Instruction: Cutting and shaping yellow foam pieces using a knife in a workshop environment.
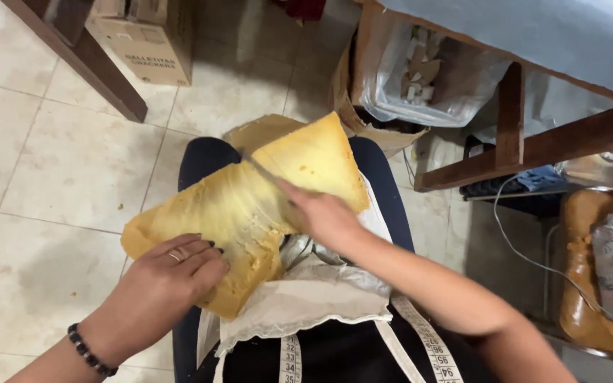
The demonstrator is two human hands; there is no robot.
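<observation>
A pale tiled floor (pixel 58 163) lies below, with a cardboard box (pixel 152 39) and a wooden worktop leg (pixel 511 117) nearby. On the person's lap rests a thick slab of yellow foam (pixel 250 206). The left hand (pixel 179 266) presses it flat, fingers together. The right hand (pixel 324 213) grips a blade (pixel 264 169) cutting through it. The foam looks light, soft and springy; best pinned close to the cut.

The scene is lit softly and evenly from above, and only faint shadows are cast on the pale tiled floor (pixel 58 177). The right hand (pixel 324 216) is smeared by motion blur, and slight softness is seen throughout.
</observation>
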